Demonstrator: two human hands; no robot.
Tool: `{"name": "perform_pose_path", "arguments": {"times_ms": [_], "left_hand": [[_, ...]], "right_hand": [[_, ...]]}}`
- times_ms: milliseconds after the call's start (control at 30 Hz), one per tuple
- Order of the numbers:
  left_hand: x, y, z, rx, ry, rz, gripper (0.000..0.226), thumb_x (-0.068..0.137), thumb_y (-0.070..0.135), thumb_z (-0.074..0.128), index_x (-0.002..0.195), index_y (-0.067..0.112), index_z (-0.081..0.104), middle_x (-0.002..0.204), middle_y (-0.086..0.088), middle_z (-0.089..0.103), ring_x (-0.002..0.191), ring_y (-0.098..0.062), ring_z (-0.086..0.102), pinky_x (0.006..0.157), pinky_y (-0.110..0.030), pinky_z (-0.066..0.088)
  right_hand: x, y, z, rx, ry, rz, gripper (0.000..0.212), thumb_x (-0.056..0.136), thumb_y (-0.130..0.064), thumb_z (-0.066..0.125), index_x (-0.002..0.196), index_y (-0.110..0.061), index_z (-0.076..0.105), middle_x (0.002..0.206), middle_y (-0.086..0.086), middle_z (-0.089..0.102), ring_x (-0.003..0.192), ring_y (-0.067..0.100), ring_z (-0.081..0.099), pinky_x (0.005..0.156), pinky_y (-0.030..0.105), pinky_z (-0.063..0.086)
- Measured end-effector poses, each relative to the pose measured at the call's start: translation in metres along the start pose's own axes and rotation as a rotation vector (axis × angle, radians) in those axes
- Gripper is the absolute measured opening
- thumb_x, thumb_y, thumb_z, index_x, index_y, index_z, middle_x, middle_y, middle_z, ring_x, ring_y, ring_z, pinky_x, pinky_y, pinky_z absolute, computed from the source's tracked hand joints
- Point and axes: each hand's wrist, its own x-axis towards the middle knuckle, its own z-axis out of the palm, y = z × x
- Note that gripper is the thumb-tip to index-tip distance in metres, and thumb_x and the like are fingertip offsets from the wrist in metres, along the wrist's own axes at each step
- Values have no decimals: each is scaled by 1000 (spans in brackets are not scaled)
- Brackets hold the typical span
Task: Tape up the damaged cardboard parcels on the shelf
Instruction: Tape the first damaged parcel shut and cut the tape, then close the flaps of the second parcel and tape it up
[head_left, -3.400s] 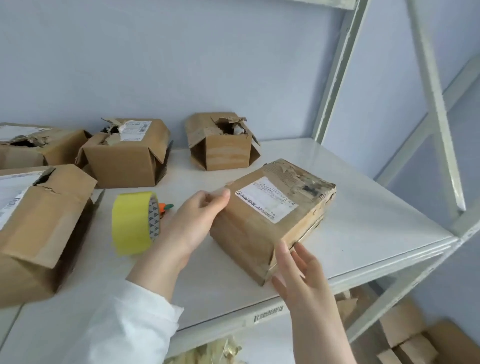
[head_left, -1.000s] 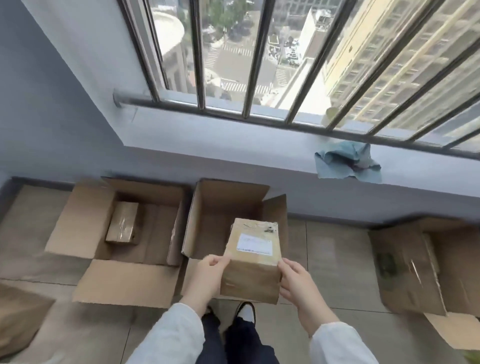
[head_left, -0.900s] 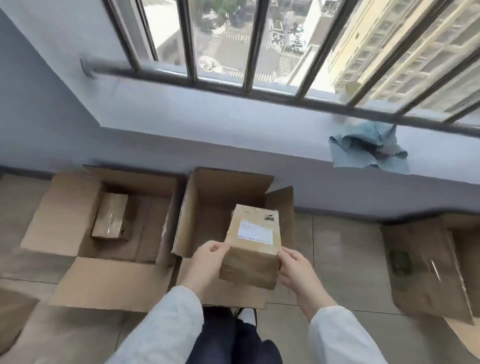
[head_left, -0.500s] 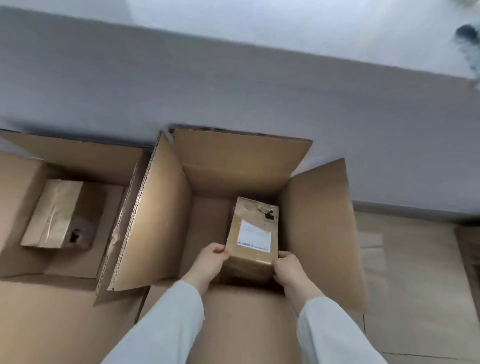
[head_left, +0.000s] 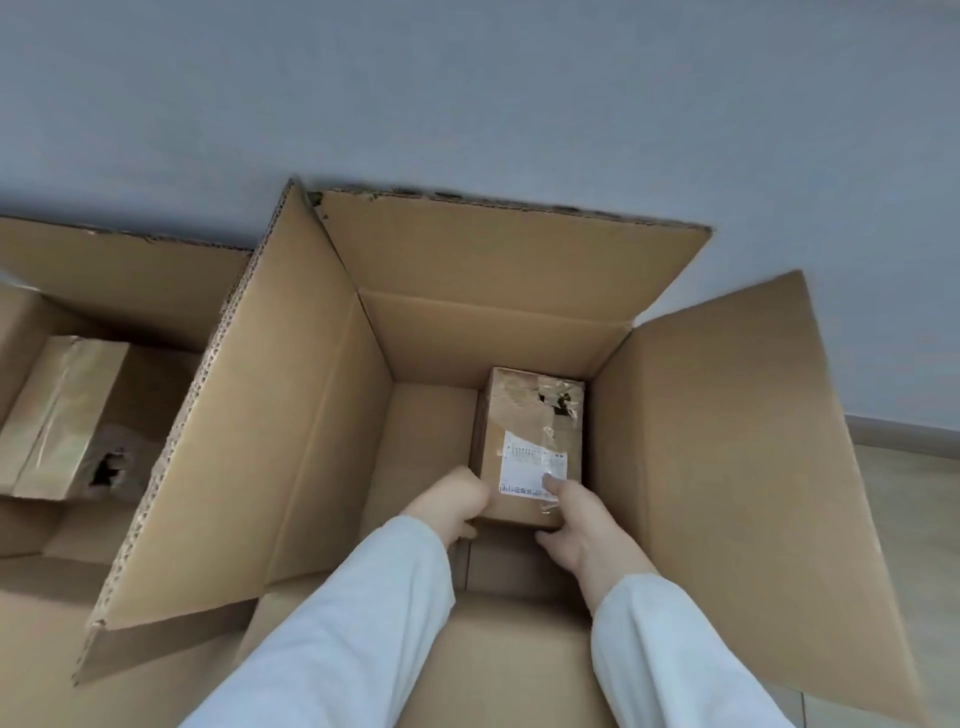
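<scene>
Parcel: a small brown cardboard parcel (head_left: 530, 415) sits low inside a large open carton (head_left: 291, 415), in the carton's far right corner, close against its right wall; whether it rests fully on the carton's bottom cannot be told

Parcel top: a white printed label (head_left: 524, 465) lies on the near half; the far half is scuffed and torn, with small dark holes

Left hand: the left hand (head_left: 457, 501) grips the parcel's near left edge, fingers curled down over the side and out of sight

Right hand: the right hand (head_left: 576, 525) holds the near right corner, thumb pressed on the label's near right part, the other fingers wrapped under the near end

Hands and parcel: both hands are at the parcel's near end, one on each side, touching it; the far end is free of them

Sleeves: pale long sleeves (head_left: 363, 623) reach in over the carton's near edge

Carton: all four flaps stand open; the left flap is upright, the right one leans outward; only the parcel is seen inside

Second carton: a second carton (head_left: 130, 270) stands just beside the first, at its left, also open; in it lies a taped parcel (head_left: 57, 415) with a ragged hole at its near end

Surroundings: both cartons stand against a grey wall (head_left: 467, 104); tiled floor (head_left: 914, 493) shows at the right edge
</scene>
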Motion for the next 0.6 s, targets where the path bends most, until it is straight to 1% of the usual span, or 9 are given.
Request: {"name": "perform_pose_path", "arguments": {"times_ms": [100, 167, 200, 300, 400, 467, 500, 533, 600], "left_hand": [[-28, 5, -3, 5, 36, 50, 50, 97, 22, 49, 139, -1, 35, 138, -16, 46, 125, -32, 46, 104, -36, 39], [-67, 10, -7, -54, 87, 96, 55, 99, 25, 45, 144, 0, 28, 147, -13, 37, 134, -29, 38, 105, -30, 32], [-88, 12, -9, -94, 111, 130, 53, 99, 25, 45, 144, 1, 30, 148, -12, 37, 135, -27, 37, 104, -28, 31], [-169, 25, -27, -261, 146, 215, 40, 99, 22, 46, 135, 6, 47, 137, -8, 50, 123, -23, 47, 93, -22, 34], [-267, 34, -49, -410, 156, 246, 19, 95, 18, 47, 108, 17, 62, 108, -3, 58, 97, -20, 52, 80, -24, 36], [-337, 36, -65, -464, 140, 252, 10, 88, 22, 51, 81, 28, 55, 94, 2, 52, 86, -16, 45, 72, -27, 35], [-367, 33, -70, -499, 133, 257, 9, 84, 25, 51, 76, 29, 51, 91, 3, 52, 84, -14, 45, 69, -26, 35], [-403, 32, -78, -554, 135, 271, 9, 86, 24, 52, 80, 30, 52, 91, 3, 54, 85, -15, 48, 68, -24, 36], [-474, 31, -97, -678, 143, 295, 10, 97, 17, 47, 100, 21, 56, 96, 3, 60, 89, -13, 57, 69, -18, 41]], "right_hand": [[-22, 0, 3, 96, -24, 38, 59, 91, -25, 60, 140, -5, 34, 144, 14, 40, 135, 34, 33, 114, 50, 18], [-56, -1, 6, 95, 26, -2, 68, 89, -28, 63, 143, -9, 28, 148, 13, 34, 138, 35, 28, 113, 50, 24], [-77, 0, 6, 53, 44, -28, 67, 90, -28, 62, 144, -10, 27, 149, 12, 32, 138, 34, 28, 112, 48, 27], [-171, -8, 8, -71, -16, -78, 58, 93, -33, 55, 142, -9, 34, 147, 14, 35, 135, 33, 32, 108, 46, 32], [-281, -16, 8, -94, -97, -148, 53, 96, -35, 49, 141, -8, 37, 144, 13, 43, 131, 30, 42, 107, 43, 35], [-357, -18, 10, -96, -108, -217, 48, 97, -31, 48, 138, -7, 40, 139, 11, 49, 126, 27, 48, 106, 39, 38], [-389, -16, 11, -108, -115, -248, 45, 97, -29, 48, 136, -7, 42, 136, 11, 52, 124, 26, 50, 105, 37, 39], [-425, -17, 13, -133, -131, -282, 42, 97, -27, 48, 134, -6, 44, 133, 11, 55, 122, 26, 52, 105, 36, 39], [-495, -18, 22, -193, -176, -349, 37, 97, -21, 49, 130, -5, 48, 129, 13, 57, 118, 25, 54, 104, 36, 40]]}}
